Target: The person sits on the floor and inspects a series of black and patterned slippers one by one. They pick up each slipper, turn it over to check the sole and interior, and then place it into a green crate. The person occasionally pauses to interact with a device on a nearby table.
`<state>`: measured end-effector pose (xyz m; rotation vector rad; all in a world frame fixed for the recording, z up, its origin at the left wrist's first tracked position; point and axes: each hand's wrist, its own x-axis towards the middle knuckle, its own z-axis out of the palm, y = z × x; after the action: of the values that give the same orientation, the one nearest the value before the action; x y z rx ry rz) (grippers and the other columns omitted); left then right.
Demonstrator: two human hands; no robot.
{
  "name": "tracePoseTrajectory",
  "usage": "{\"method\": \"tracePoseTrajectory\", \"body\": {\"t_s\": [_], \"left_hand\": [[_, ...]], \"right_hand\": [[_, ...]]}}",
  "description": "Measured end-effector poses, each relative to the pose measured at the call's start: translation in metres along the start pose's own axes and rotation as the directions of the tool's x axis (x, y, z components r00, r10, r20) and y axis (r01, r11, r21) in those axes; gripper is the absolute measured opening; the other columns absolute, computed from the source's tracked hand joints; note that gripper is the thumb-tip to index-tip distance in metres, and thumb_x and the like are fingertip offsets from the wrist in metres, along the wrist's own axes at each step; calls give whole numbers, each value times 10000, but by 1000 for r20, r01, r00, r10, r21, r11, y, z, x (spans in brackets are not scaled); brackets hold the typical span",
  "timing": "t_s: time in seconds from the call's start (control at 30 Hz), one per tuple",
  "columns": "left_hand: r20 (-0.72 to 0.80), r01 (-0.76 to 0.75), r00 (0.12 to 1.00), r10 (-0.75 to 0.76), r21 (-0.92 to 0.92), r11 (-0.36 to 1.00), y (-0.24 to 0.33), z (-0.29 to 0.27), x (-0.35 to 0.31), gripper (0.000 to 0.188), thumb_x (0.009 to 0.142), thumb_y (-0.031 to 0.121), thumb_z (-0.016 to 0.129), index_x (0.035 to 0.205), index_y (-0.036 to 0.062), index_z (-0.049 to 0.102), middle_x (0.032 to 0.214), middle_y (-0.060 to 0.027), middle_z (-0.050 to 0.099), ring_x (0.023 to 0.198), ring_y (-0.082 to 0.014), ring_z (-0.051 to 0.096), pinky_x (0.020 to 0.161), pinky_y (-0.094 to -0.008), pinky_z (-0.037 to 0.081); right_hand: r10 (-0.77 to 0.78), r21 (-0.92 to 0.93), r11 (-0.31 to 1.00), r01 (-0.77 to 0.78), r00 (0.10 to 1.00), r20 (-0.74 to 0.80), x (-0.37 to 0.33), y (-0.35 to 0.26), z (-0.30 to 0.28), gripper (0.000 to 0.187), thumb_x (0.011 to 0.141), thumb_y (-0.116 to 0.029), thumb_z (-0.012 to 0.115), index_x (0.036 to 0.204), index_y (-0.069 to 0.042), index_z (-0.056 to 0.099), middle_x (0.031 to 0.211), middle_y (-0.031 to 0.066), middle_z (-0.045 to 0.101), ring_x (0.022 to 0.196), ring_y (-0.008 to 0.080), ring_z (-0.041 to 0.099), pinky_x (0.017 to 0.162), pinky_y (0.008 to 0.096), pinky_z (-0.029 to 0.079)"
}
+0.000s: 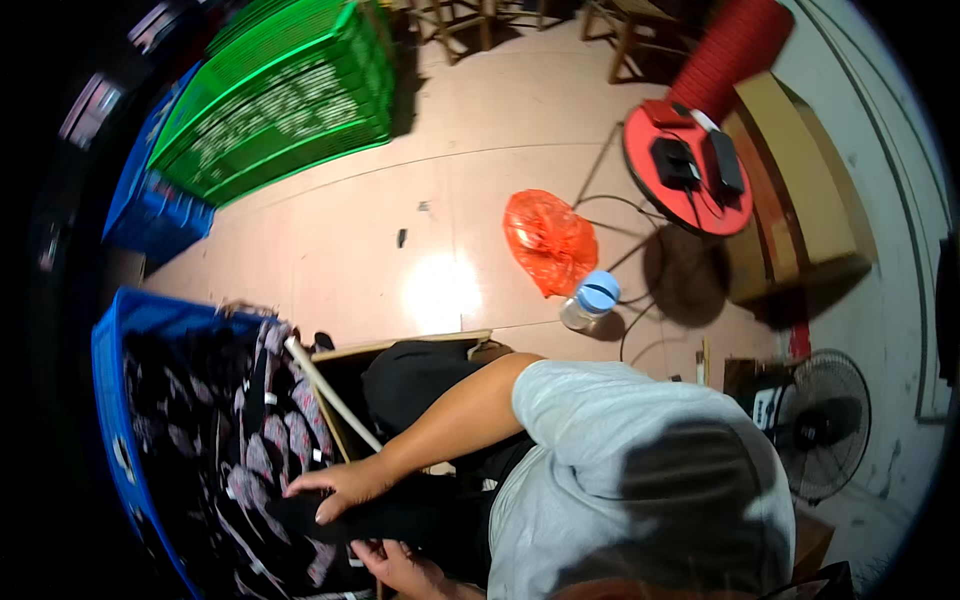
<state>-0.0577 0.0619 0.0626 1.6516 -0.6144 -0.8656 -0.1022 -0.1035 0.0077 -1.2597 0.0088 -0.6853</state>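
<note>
My right hand [352, 486] comes in from the upper side and lies over a black piece of cloth [420, 520], its thumb and fingers closed on it. Below it, my left hand [400, 568] grips the near edge of the same cloth with bent fingers. The cloth stretches from my lap toward a blue crate [112, 440]. Inside this crate lie many black and grey-pink patterned fabric pieces [262, 455] with small white tags. The cloth's exact kind cannot be made out. A pale rod [330, 392] slants beside the crate, close to my right wrist.
Green crates [290, 110] and another blue crate [160, 225] stand at the upper left. An orange plastic bag [550, 240] and a blue-lidded jar [592, 300] rest on the floor. To the right are a red round stool [700, 210], a cardboard box [810, 190] and a fan [825, 425].
</note>
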Motion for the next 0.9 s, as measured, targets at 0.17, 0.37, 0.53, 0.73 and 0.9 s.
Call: {"method": "tracePoseTrajectory", "body": {"t_s": [0.17,0.37,0.53,0.73,0.9], "left_hand": [[88,-338,941,328,342,877,-7,-5,12,406,842,87,573,1238,28,509,1006,-151,575,821,-223,564,740,-328,459],[-50,-83,994,100,266,960,24,31,-3,347,803,101,598,1123,-3,515,1038,-172,589,863,-246,576,736,-377,492],[-33,-129,990,134,136,982,22,33,-5,290,786,58,585,1060,1,510,944,-140,574,782,-217,563,664,-355,483],[-103,-141,983,153,113,984,2,23,-1,258,760,40,577,999,-1,491,872,-120,549,700,-199,536,581,-315,461],[-94,-102,990,102,4,995,4,29,-9,239,748,13,565,968,-21,477,830,-115,542,653,-196,530,548,-313,454]], "right_hand": [[-58,113,991,68,994,-94,1,-10,-2,837,838,-560,655,1421,-25,380,1317,158,497,1225,247,466,1022,349,382],[-61,271,959,85,994,-96,6,-2,-7,830,831,-602,642,1385,-25,421,1246,140,536,1172,221,491,992,331,403],[-114,251,959,130,991,-74,13,12,-11,809,847,-596,633,1385,-29,424,1237,131,548,1165,214,506,968,330,421],[-89,258,961,95,995,-33,-19,-27,-8,729,876,-580,617,1322,-13,515,1226,98,597,1140,192,543,955,316,437],[-68,268,961,71,997,-22,-13,-22,-2,723,878,-579,616,1317,-12,520,1226,97,600,1139,191,545,956,315,437]]}}
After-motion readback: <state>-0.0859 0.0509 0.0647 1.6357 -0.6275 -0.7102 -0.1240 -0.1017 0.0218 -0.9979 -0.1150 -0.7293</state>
